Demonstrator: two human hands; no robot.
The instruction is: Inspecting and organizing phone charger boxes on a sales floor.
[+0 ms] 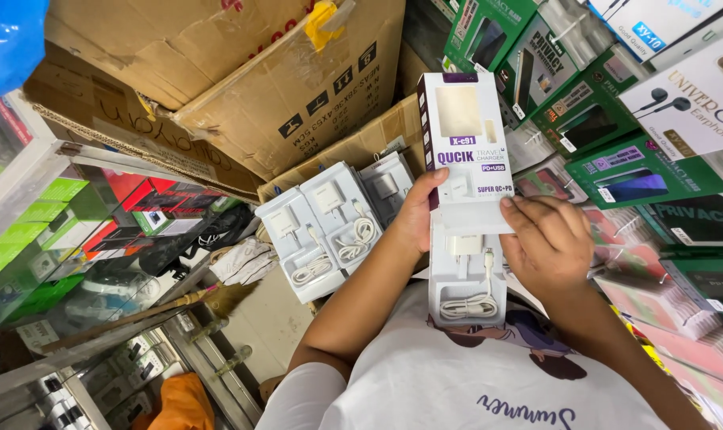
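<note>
Hands (left hand (pixel 415 215), right hand (pixel 546 243)) grip charger box (pixel 465 135).

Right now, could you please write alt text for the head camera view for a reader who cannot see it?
A person's left hand and right hand hold a white and purple charger box sleeve over a white tray with a plug and coiled cable. More charger trays lie to the left beneath cardboard cartons, and green packaged boxes hang on the right.
</note>
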